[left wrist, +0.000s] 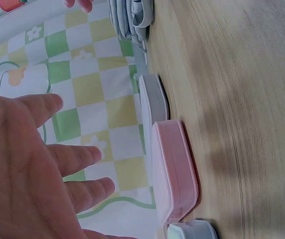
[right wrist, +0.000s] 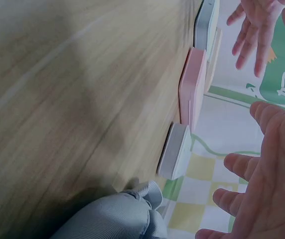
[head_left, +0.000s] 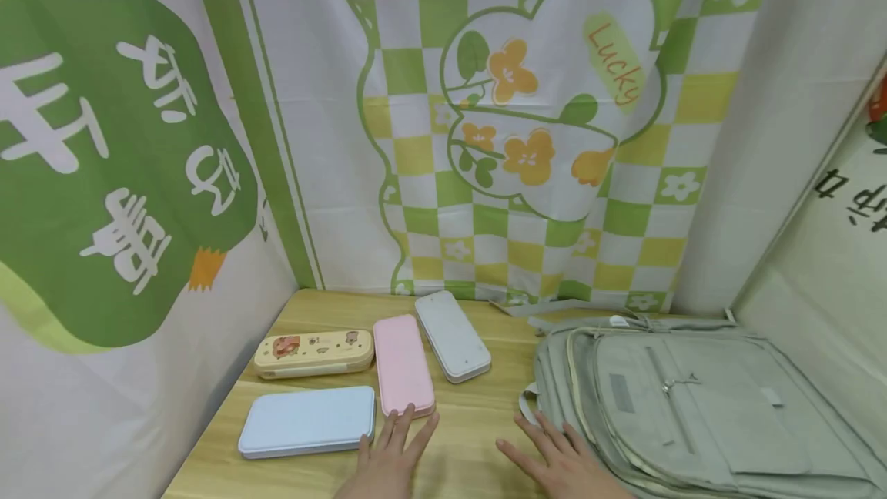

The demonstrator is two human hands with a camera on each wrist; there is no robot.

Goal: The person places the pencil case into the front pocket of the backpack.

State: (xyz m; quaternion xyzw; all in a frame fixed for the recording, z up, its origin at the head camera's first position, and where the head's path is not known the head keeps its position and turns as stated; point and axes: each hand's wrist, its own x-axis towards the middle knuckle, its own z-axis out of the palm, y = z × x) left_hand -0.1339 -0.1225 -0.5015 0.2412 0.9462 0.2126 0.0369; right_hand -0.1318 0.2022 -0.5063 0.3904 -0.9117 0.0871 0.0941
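Observation:
Fingers spread, my left hand (head_left: 391, 457) hovers above the table near the pink pencil case (head_left: 403, 364) and the light blue pencil case (head_left: 308, 422); it holds nothing. My right hand (head_left: 557, 457) is likewise spread and bare, beside the left side of a grey-green backpack (head_left: 700, 399). Behind the blue case lies a cream pencil case (head_left: 315, 353) with a cartoon bear print. To the right of the pink case a white pencil case (head_left: 453, 336) lies at a slant. In the left wrist view the palm (left wrist: 23, 174) is raised off the wood.
The wooden table (head_left: 478, 437) meets a checked green and yellow curtain (head_left: 499, 252) at the back. White cloth with a green print (head_left: 125, 175) hangs at the left, and another pale cloth (head_left: 831, 252) at the right. A strap (head_left: 582, 305) trails from the backpack's top.

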